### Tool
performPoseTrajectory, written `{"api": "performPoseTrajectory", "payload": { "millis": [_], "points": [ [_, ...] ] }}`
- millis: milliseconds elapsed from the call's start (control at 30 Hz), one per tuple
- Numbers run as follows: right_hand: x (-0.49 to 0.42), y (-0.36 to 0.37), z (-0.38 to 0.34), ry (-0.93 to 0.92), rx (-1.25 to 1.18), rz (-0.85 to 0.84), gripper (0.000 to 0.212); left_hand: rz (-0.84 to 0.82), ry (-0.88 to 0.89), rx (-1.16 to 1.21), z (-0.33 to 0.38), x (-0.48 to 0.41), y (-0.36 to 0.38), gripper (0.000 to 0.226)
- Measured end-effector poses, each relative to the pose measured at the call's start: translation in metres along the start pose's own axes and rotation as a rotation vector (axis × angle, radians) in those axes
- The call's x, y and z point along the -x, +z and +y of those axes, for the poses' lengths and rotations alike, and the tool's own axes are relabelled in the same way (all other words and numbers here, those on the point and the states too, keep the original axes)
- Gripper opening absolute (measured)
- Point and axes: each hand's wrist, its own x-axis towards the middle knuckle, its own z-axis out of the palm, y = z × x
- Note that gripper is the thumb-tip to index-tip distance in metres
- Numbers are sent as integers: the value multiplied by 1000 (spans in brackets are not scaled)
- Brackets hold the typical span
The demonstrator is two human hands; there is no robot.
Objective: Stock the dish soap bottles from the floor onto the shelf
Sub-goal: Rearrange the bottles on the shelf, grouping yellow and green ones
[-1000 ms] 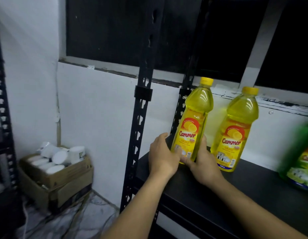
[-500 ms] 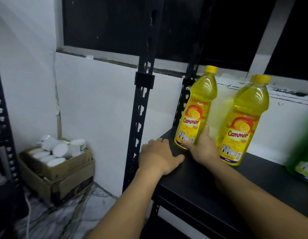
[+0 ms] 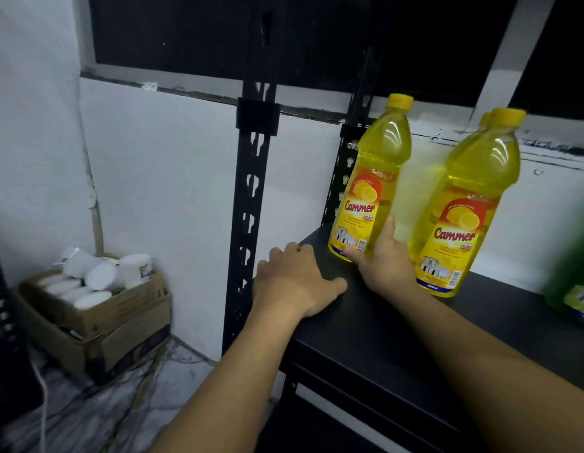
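A yellow dish soap bottle (image 3: pixel 370 178) with a yellow cap stands upright at the back left corner of the black shelf (image 3: pixel 398 338). My right hand (image 3: pixel 382 259) grips its base, thumb in front and fingers up its right side. My left hand (image 3: pixel 294 282) lies flat on the shelf's left end, palm down, holding nothing. A second yellow bottle (image 3: pixel 470 207) stands just right of my right hand, with another cap showing behind it. A green bottle (image 3: pixel 574 282) is blurred at the right edge.
Black slotted uprights (image 3: pixel 251 197) rise at the shelf's left end, in front of a white wall and dark window. On the marble floor at the left sits a cardboard box (image 3: pixel 98 318) of white containers. Another dark rack (image 3: pixel 3 322) edges the far left.
My left hand has let go of the bottle and dropped flat onto the shelf. My right hand has slid the bottle back toward the rear corner.
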Motion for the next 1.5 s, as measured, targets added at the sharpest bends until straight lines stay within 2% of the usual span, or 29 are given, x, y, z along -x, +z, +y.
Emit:
{"api": "performPoseTrajectory", "payload": {
  "millis": [167, 400, 500, 600, 967, 1200, 1333, 1433, 1500],
  "points": [
    [-1, -2, 5, -26, -114, -46, 99, -13, -5, -3, 0, 1, -2, 78],
    [-3, -2, 8, -35, -147, -74, 105, -19, -7, 2, 0, 2, -3, 76],
    [-3, 0, 9, -47, -160, 2, 109, -17, -6, 1, 0, 1, -3, 76],
    [-6, 4, 11, -50, -106, 60, 101, -15, -11, 4, 0, 2, -2, 76],
    [-3, 3, 8, -46, -89, 36, 94, -18, -18, 11, 1, -1, -3, 75],
    [47, -40, 9, -88, -89, -19, 59, -19, 8, -13, 2, 2, -3, 72],
    [92, -84, 32, -150, -51, -30, 38, 25, 95, -71, 9, 12, -7, 51],
    [122, -124, 56, -138, 62, -32, 34, 30, 134, -70, 22, 26, -6, 33],
    [138, -150, 74, -127, 117, -39, 35, 20, 160, -55, 36, 41, 0, 29]
  ]
}}
